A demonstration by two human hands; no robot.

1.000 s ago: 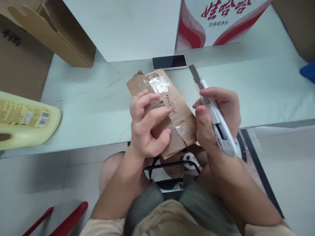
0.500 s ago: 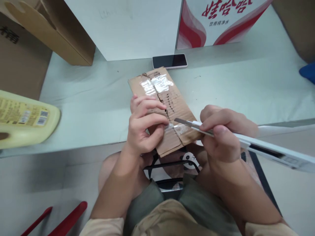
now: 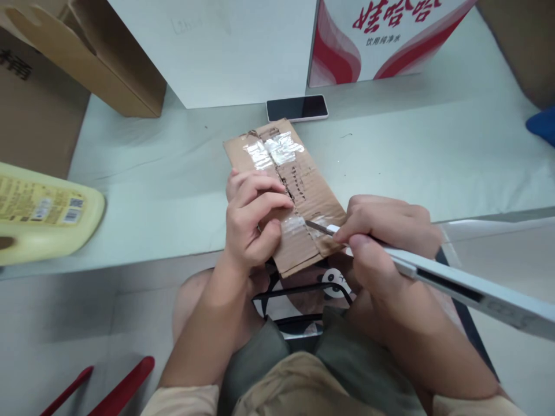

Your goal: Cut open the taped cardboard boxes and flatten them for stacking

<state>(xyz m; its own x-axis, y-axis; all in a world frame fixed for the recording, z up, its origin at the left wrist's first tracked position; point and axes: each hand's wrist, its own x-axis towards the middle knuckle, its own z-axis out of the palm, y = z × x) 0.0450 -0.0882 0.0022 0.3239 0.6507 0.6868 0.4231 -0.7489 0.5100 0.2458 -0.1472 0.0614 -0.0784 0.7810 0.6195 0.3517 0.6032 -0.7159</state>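
Note:
A flat piece of brown cardboard (image 3: pixel 318 185) with clear tape across its centre seam lies tilted over the table's near edge. My left hand (image 3: pixel 255 219) grips its left side, fingers curled on top. My right hand (image 3: pixel 385 237) is closed around a long white utility knife (image 3: pixel 455 286) with its blade out. The blade tip touches or hovers just over the lower tape, near the seam; which of the two I cannot tell.
Behind the cardboard lies a phone (image 3: pixel 297 108), in front of a white panel (image 3: pixel 234 52) and a red-and-white box (image 3: pixel 385 46). A yellow bottle (image 3: pixel 52 214) and an open brown carton (image 3: pixel 125 75) are at the left. A bag with a panda print (image 3: pixel 336 283) is below.
The knife and my right hand have moved slightly left and down, bringing the blade tip onto or over the lower tape. My left fingers have shifted slightly left.

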